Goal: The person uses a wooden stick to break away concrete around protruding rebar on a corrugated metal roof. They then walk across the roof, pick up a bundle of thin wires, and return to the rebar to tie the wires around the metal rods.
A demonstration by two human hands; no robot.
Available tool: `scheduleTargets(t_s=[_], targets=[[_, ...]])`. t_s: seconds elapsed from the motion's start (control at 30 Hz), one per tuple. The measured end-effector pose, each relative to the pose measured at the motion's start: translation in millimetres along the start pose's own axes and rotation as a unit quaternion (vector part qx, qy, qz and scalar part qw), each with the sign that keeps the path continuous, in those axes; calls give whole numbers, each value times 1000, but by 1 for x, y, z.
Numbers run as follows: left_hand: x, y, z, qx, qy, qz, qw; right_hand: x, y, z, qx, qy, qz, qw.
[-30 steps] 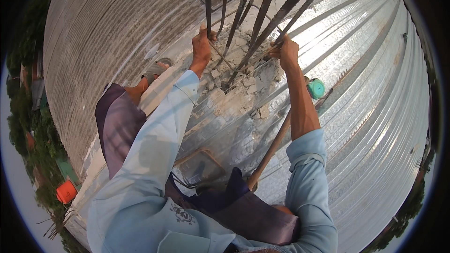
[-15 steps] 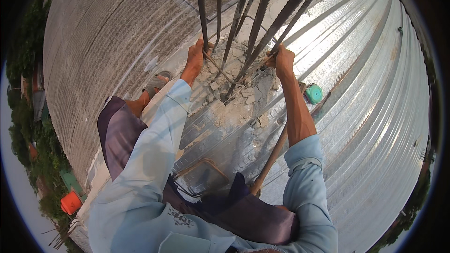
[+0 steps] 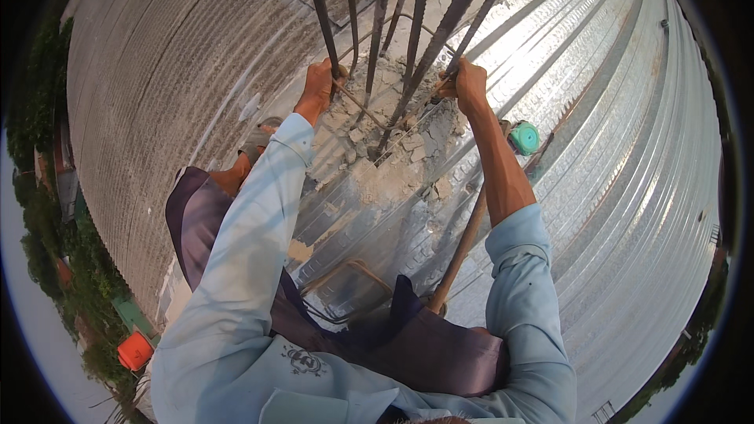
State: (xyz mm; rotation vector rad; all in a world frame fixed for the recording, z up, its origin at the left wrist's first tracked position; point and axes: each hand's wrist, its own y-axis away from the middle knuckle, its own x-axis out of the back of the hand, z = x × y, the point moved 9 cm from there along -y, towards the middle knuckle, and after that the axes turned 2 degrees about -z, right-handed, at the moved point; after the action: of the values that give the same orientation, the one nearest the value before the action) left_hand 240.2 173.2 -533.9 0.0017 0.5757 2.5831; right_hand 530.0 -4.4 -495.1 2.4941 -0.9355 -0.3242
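Note:
Several upright ribbed steel rebars [image 3: 422, 19] rise from a patch of broken concrete [image 3: 412, 143] in front of me. A thin bent-steel hoop, a rebar stirrup [image 3: 363, 103], goes round the bars a little above the rubble. Closed round its left corner is my left hand [image 3: 316, 88], next to the leftmost rebar. My right hand [image 3: 471, 88] is closed at the stirrup's right corner, beside the right-hand bars. The fingers of both hands partly hide those corners.
Shiny ribbed metal roofing [image 3: 620, 165] spreads to the right, grey corrugated roofing [image 3: 169, 86] to the left. A wooden handle [image 3: 459, 255] leans near my right forearm, by a green round-topped object [image 3: 524, 139]. More bent steel hoops [image 3: 357, 265] lie before my lap.
The view has shifted slightly, so the bars and hands appear higher and a little further left. Both hands keep hold of the stirrup round the bars.

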Motion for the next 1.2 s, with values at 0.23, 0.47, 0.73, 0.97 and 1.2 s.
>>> scheduleTargets(t_s=[0.23,0.47,0.73,0.97,1.2], targets=[[-2,34,11,-116,7,81,990,53,140,-33,197,276,149,929],[-5,41,7,-149,-49,116,981,122,338,158,-44,413,224,882],[-8,57,13,-212,-100,122,965,143,372,190,-72,216,163,960],[1,72,8,-196,-247,169,934,173,413,170,-71,218,22,973],[-36,201,16,182,-271,115,938,172,380,161,23,338,1,941]])
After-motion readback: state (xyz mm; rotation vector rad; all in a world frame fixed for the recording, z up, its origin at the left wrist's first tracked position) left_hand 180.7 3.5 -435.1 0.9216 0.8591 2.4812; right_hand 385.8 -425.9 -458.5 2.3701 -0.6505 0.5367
